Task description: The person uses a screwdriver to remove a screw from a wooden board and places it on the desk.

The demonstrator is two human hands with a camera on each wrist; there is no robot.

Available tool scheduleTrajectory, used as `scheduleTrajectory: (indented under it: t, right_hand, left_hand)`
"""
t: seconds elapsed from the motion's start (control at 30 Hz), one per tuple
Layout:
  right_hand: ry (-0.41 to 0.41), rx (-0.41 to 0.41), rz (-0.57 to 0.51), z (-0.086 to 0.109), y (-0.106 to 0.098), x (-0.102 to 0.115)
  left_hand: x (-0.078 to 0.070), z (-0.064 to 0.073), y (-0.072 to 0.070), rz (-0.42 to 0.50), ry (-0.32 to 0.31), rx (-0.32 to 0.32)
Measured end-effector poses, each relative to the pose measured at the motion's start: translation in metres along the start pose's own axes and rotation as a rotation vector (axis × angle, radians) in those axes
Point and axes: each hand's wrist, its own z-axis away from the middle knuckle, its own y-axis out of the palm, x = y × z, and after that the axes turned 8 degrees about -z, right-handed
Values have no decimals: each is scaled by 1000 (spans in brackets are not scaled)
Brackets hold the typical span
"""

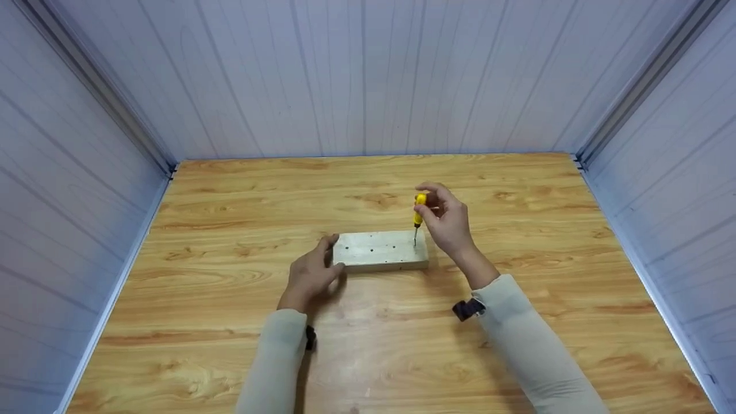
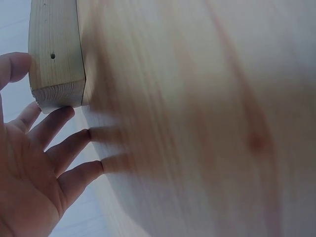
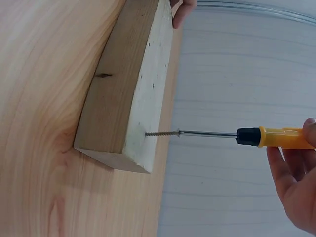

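Note:
A pale wooden block point(image 1: 362, 240) with several small holes lies flat on the wooden table. My left hand point(image 1: 309, 275) holds its left end, thumb at the near corner and fingers at the far one. In the left wrist view, fingertips touch the block's end face point(image 2: 59, 93). Above the right end, my right hand point(image 1: 451, 227) grips a screwdriver point(image 1: 420, 207) by its yellow and black handle, shaft pointing down. The right wrist view shows the screwdriver tip at the head of a long screw point(image 3: 162, 133), which stands upright with its point in the block's top.
Wood-patterned table point(image 1: 218, 322) surrounds the block. A pale panel wall point(image 1: 368, 80) rises along the back edge, with side walls at left and right. Dark wrist straps point(image 1: 468, 309) sit by the light sleeves.

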Motion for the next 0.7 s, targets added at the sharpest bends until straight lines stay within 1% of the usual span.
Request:
scheduleTrajectory:
  t: [0.1,0.23,0.3,0.37,0.47,0.6,0.7]
  right_hand:
    - [22,-46,46,-1,2,3]
    - [39,-147,122,-1,8,9]
    - [36,-183,148,0,10,10]
    - [18,-201,160,2,12,11]
    - [-19,-188,166,4,12,10]
    - [-67,-114,110,7,9,7]
    - [-81,-86,84,8,7,4]
  left_hand:
    - [0,-1,0,1,-10,5]
    - [-1,-2,1,2,-30,8]
    - [-1,-1,1,5,-34,8]
    - [-1,-1,1,6,-36,2]
    - [-1,0,1,8,-20,-4]
    - [0,1,0,-1,12,-14]
    - [0,1,-1,-7,17,-15]
